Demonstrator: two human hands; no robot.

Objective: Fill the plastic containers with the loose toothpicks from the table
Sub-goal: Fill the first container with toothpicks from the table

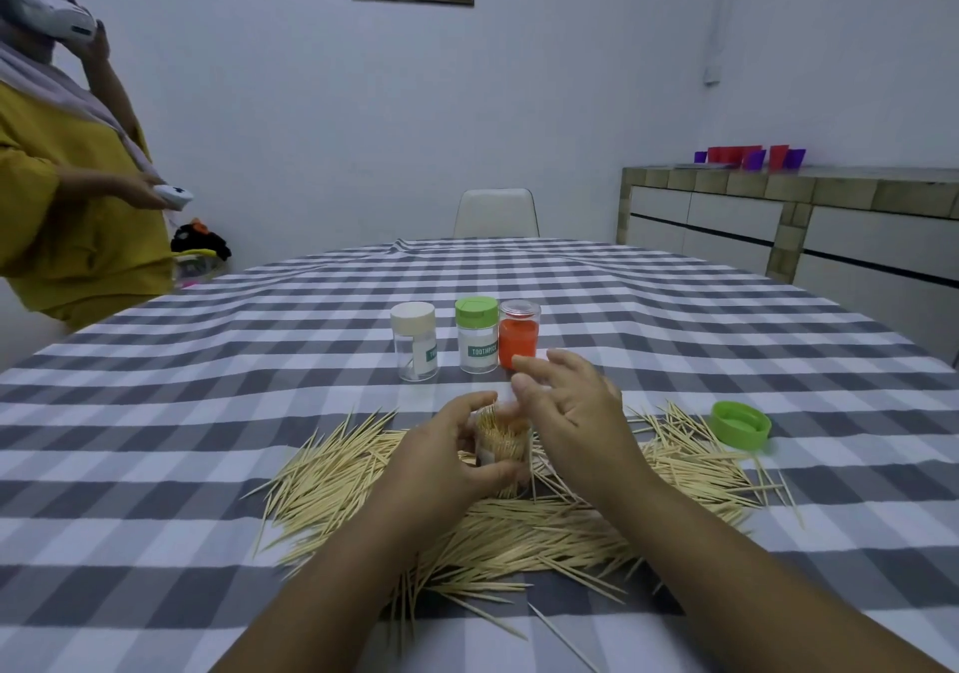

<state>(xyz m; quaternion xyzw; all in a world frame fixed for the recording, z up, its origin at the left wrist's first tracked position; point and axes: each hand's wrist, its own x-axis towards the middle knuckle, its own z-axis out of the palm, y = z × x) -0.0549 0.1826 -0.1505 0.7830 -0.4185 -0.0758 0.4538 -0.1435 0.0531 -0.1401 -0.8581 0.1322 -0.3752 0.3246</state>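
Checked cloth covers the surface [207, 413], where the left hand [441, 454] grips an open container [506, 444] packed with toothpicks; the right hand [565, 413] hovers spread beside it. Behind it stand three capped containers [475, 335]; many loose toothpicks [519, 532] remain around it.

A surface [155, 413] covered by a grey-and-white checked cloth, wrinkled toward the far end, carries everything. A broad heap of loose toothpicks [519, 532] lies on the near middle, spilling left and right, with a few strays nearer the front edge. Right of the heap a green lid [740, 424] rests on the cloth. Behind the heap three jars stand upright in a row: a white-capped jar [414, 340], a green-capped jar [477, 335] and, just beside it, an orange jar [519, 334].
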